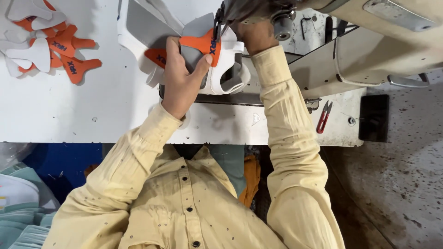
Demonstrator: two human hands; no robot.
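My left hand (pixel 181 78) grips a shoe upper (pixel 217 64) made of white, grey and orange pieces, thumb pressed on its grey and orange panel. The upper sits under the head of a beige sewing machine (pixel 369 50). Part of my right hand (pixel 254 36) shows behind the upper, close under the machine's needle area; its fingers are hidden, resting against the white side of the upper.
A pile of orange and white cut pieces (pixel 46 44) lies at the table's far left. Red thread snips (pixel 324 117) rest on the white table (pixel 69 110) near the right edge. A black pad (pixel 374 117) sits beside them. Stacked teal material (pixel 20 216) is at lower left.
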